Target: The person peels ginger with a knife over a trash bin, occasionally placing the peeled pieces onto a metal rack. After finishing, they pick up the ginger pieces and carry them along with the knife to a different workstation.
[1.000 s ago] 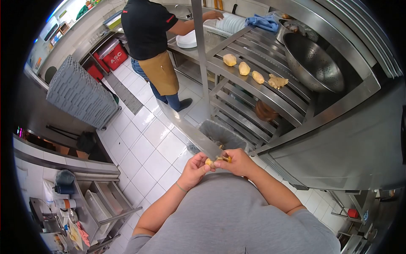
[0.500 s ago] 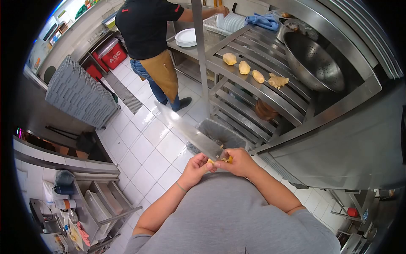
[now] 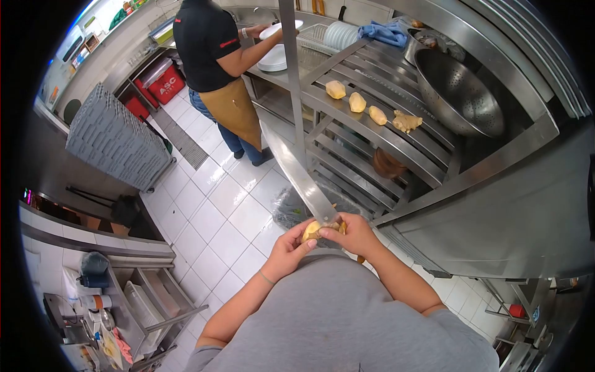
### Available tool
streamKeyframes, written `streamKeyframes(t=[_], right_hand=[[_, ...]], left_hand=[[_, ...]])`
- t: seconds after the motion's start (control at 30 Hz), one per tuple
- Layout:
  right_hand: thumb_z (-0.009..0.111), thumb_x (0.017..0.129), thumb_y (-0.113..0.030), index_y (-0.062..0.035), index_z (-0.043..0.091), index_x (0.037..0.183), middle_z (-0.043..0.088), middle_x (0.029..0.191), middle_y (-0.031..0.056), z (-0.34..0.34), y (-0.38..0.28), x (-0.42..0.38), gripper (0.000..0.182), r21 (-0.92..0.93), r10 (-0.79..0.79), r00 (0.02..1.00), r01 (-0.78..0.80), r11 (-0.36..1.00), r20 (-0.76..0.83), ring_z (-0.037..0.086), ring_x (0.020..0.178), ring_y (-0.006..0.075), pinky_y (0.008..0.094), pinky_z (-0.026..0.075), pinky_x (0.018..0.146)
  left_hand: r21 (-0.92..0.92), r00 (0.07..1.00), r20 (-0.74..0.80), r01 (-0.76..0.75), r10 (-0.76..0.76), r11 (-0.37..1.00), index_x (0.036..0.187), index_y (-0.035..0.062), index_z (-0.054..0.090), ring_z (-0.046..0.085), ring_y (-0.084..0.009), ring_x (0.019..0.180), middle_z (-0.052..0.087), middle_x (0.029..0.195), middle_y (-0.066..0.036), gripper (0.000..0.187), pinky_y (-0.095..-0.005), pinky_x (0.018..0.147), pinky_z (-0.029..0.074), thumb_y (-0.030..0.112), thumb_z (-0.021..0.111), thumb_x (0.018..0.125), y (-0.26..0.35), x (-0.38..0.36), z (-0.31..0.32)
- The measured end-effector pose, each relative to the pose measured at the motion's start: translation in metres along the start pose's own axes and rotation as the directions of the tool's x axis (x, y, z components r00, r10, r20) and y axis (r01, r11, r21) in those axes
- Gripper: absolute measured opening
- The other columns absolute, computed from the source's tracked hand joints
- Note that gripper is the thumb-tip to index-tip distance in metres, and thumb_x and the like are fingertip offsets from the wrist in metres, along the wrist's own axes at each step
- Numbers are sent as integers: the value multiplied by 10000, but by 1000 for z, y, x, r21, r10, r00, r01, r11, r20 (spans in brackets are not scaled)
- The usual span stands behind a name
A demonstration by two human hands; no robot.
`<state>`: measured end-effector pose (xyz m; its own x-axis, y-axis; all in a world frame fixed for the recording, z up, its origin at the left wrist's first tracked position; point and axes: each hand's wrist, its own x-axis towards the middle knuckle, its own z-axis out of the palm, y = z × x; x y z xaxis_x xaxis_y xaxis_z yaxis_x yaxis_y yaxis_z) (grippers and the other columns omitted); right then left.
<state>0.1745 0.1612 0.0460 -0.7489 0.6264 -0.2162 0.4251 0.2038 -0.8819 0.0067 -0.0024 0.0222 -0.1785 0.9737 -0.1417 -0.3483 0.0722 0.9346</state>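
Observation:
My left hand (image 3: 288, 249) is closed around a partly peeled yellow potato (image 3: 312, 232), with patches of brownish skin. In my right hand (image 3: 355, 238) is a large kitchen knife (image 3: 296, 170), its long, wide blade pointing up and away from me. The right thumb presses against the potato beside the heel of the blade. Most of the knife handle is hidden in the palm. Below the blade stands a bin (image 3: 291, 208) lined with clear plastic. On the steel rack lie several pale yellow pieces (image 3: 357, 102), and a knobbly one like ginger (image 3: 406, 121) at their right end.
A steel colander (image 3: 462, 93) and a blue cloth (image 3: 384, 31) sit on the slatted rack (image 3: 347, 118). Ahead, a co-worker (image 3: 207, 49) in an apron holds a plate (image 3: 280, 30) at the sink. Stacked grey crates (image 3: 114, 136) stand left on the tiled floor.
The knife blade has swung more upright, and more of the potato shows between my hands. The co-worker's arm has drawn back from the dish rack and now holds a plate.

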Motion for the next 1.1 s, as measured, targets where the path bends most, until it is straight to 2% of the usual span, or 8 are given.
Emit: streamKeyframes(t=[0.47, 0.53, 0.63, 0.73, 0.8, 0.93, 1.0, 1.1], right_hand=[[916, 816, -420, -22, 739, 911, 722, 759, 80, 0, -4, -4, 446, -49, -69, 996, 66, 997, -56, 651, 693, 146, 328, 532, 679], [878, 794, -569, -39, 779, 974, 752, 819, 153, -2, -6, -4, 568, -125, -50, 999, 48, 991, -12, 745, 755, 292, 392, 565, 712], [855, 817, -574, -38, 777, 963, 750, 823, 163, 2, 1, -1, 561, -84, 4, 998, 1, 996, 57, 746, 757, 308, 403, 562, 705], [833, 829, -599, -29, 758, 934, 744, 821, 176, 2, -7, -4, 584, -55, -35, 999, 35, 998, 5, 738, 759, 344, 424, 557, 696], [823, 826, -619, -26, 740, 907, 737, 816, 181, 8, -4, -2, 603, -83, -65, 996, 60, 995, -58, 732, 764, 361, 438, 554, 694], [799, 818, -670, -34, 687, 830, 714, 802, 191, 8, -4, -1, 646, -205, -94, 989, 69, 976, -115, 714, 779, 402, 475, 547, 695], [794, 819, -674, -37, 669, 805, 710, 798, 191, 5, -5, -1, 649, -235, -111, 989, 86, 968, -98, 711, 779, 405, 480, 543, 693], [785, 821, -682, -40, 642, 770, 707, 795, 191, 3, -6, -1, 660, -289, -133, 988, 105, 951, -77, 707, 779, 408, 488, 540, 691]], left_hand=[[-35, 1000, 15, 4, -3, 999, 1548, -27, 470, 581, -131, 1273, 627, 1409, -75, 549, -292, 1091, 449, 128, 654, 1054, -3, -4, -8], [-50, 1000, 13, 6, -6, 999, 1541, -34, 474, 586, -127, 1253, 632, 1391, -72, 546, -288, 1080, 453, 129, 657, 1052, -7, -3, -10], [12, 999, 31, -6, 6, 1000, 1530, -33, 488, 593, -119, 1198, 641, 1343, -55, 539, -281, 1045, 464, 137, 666, 1051, -13, -1, -13], [96, 998, -35, -52, 56, 994, 1488, -27, 545, 609, -132, 1128, 663, 1259, -61, 529, -282, 996, 481, 159, 711, 1022, -14, 2, -9], [402, 952, -111, -220, 286, 889, 1454, -27, 577, 621, -119, 1063, 690, 1223, -48, 525, -274, 924, 499, 146, 750, 989, -8, 5, -4], [537, 941, -114, -212, 319, 817, 1392, -36, 620, 635, -153, 1019, 699, 1179, -89, 491, -293, 896, 511, 137, 773, 960, 6, 4, 1], [607, 924, -105, -234, 368, 760, 1352, -22, 639, 666, -221, 886, 688, 1025, -128, 468, -329, 803, 535, 159, 787, 946, 4, 4, 0], [628, 932, -98, -213, 348, 748, 1300, -14, 653, 666, -218, 853, 679, 996, -129, 419, -327, 763, 537, 160, 791, 945, 7, 4, 0]])
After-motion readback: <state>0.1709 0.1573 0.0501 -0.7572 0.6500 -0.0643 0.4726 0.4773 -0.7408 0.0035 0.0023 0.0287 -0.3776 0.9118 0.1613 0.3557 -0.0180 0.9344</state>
